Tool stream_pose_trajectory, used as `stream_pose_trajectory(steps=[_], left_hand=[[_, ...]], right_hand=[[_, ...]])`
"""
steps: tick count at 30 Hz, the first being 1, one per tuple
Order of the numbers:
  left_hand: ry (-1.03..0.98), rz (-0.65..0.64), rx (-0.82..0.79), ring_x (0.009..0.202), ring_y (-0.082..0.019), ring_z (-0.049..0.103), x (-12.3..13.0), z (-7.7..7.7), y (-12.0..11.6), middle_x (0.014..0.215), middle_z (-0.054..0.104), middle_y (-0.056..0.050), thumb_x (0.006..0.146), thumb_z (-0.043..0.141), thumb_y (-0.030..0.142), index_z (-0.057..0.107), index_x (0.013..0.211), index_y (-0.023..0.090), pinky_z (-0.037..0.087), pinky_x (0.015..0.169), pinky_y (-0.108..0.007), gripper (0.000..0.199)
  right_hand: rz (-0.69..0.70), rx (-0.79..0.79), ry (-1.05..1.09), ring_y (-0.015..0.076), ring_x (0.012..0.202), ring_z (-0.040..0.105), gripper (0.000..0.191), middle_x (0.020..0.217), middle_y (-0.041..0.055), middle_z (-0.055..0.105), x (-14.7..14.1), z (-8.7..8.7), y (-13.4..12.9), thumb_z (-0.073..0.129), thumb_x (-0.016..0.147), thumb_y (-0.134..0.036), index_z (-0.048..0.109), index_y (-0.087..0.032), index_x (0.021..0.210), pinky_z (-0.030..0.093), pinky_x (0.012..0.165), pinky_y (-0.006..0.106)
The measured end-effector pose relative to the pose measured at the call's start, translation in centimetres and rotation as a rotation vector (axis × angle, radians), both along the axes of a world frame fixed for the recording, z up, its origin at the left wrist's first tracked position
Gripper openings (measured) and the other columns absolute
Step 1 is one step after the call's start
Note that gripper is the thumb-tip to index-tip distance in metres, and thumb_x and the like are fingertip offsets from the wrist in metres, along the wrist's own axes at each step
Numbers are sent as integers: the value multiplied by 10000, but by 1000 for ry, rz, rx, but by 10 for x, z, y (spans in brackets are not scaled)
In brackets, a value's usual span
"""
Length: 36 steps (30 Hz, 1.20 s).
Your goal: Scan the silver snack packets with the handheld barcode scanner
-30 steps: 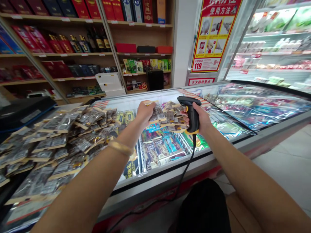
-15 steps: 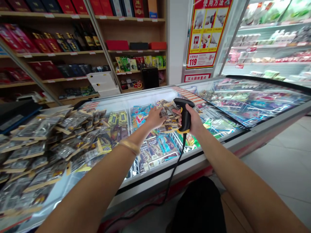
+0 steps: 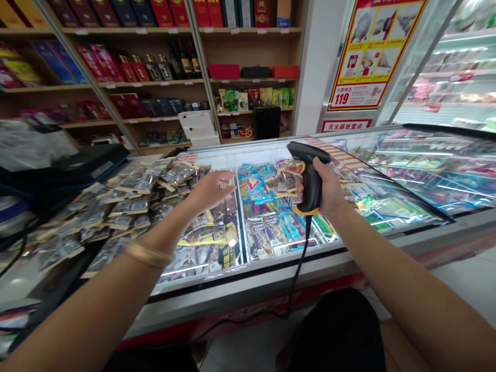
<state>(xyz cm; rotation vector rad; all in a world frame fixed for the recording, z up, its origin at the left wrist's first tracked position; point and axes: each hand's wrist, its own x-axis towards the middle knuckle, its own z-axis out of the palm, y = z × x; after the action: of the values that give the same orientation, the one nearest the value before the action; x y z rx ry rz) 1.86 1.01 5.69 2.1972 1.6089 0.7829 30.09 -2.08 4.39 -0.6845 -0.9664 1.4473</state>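
Note:
My right hand (image 3: 327, 186) is wrapped round the handle of a black and yellow barcode scanner (image 3: 312, 175), held upright over the glass-topped freezer (image 3: 271, 269). Its cable hangs down in front. Some small packets (image 3: 284, 182) lie on the glass behind the scanner. My left hand (image 3: 212, 192) hovers over the freezer with its fingers apart, pointing right, and nothing shows in its grasp. Just left of it spreads a big heap of small clear packets with tan edges (image 3: 129, 206). Frozen goods in colourful bags (image 3: 258, 188) show through the glass.
Shelves (image 3: 248, 32) of boxes and bottles stand behind the freezer. A black device (image 3: 93, 163) and a plastic bag (image 3: 33, 147) are at the left. A red and yellow poster (image 3: 375, 51) hangs at the back right.
My left hand has moved left, away from the packets by the scanner, towards the heap. The view has turned left. My right hand still holds the scanner.

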Motion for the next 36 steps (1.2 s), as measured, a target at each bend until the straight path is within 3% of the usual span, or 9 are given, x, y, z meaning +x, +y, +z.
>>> stream_pose_trajectory(steps=[5, 10, 15, 20, 23, 25, 29, 32, 36], left_hand=[[18, 126, -32, 906, -270, 713, -65, 5, -7, 1018, 761, -110, 675, 685, 434, 724, 1017, 216, 550, 857, -405, 407], [107, 200, 33, 887, -283, 710, -93, -9, -9, 913, 770, -83, 692, 662, 449, 744, 963, 251, 545, 804, -376, 345], [164, 240, 134, 936, -291, 701, -99, -27, -17, 972, 771, -71, 752, 592, 401, 746, 1028, 275, 532, 861, -377, 341], [211, 177, 79, 1133, -319, 650, -101, -23, -33, 1255, 695, -86, 787, 554, 444, 703, 1183, 260, 484, 996, -403, 461], [255, 131, -30, 1238, -362, 586, -105, -16, -41, 1384, 608, -122, 626, 725, 549, 659, 1261, 240, 451, 1054, -435, 709], [289, 79, -88, 1296, -375, 540, -109, -14, -43, 1454, 543, -135, 525, 792, 525, 647, 1278, 226, 420, 1092, -434, 823], [296, 48, -101, 1307, -330, 540, -119, -17, -42, 1452, 549, -121, 591, 696, 369, 633, 1297, 220, 389, 1123, -406, 724], [293, 44, -95, 1304, -317, 543, -124, -20, -40, 1448, 556, -99, 565, 636, 273, 651, 1273, 239, 389, 1125, -391, 709], [313, 117, 0, 1148, -324, 634, -122, -19, -39, 1301, 663, -84, 576, 614, 262, 737, 1100, 251, 457, 1050, -399, 538]], right_hand=[[182, -57, -97, 100, 405, 505, 426, 646, 36, 666, -68, 2, -1, 614, 817, -603, 611, -178, 806, 400, 374, 227], [288, -139, -134, 110, 401, 489, 419, 499, -8, 564, -106, -14, -1, 595, 838, -589, 623, -172, 811, 425, 403, 226], [261, -219, -79, 87, 416, 490, 379, 739, 53, 694, -107, -34, -2, 621, 827, -555, 621, -179, 786, 428, 382, 220], [295, -230, -62, 85, 424, 476, 379, 775, 61, 698, -104, -34, -6, 621, 823, -554, 618, -175, 806, 430, 390, 224], [339, -195, -77, 93, 431, 471, 397, 696, 43, 661, -103, -31, -9, 631, 807, -572, 606, -176, 814, 413, 403, 227], [354, -163, -84, 91, 432, 462, 403, 701, 41, 658, -102, -30, -10, 639, 797, -575, 602, -175, 823, 397, 404, 230], [379, -126, -89, 89, 443, 461, 422, 778, 59, 682, -101, -32, -11, 647, 775, -595, 597, -179, 828, 397, 409, 233], [384, -123, -104, 88, 445, 463, 424, 794, 61, 685, -101, -32, -11, 656, 766, -598, 593, -181, 819, 403, 407, 231], [375, -138, -91, 84, 446, 470, 402, 811, 61, 688, -102, -31, -12, 660, 774, -577, 572, -185, 794, 413, 399, 224]])
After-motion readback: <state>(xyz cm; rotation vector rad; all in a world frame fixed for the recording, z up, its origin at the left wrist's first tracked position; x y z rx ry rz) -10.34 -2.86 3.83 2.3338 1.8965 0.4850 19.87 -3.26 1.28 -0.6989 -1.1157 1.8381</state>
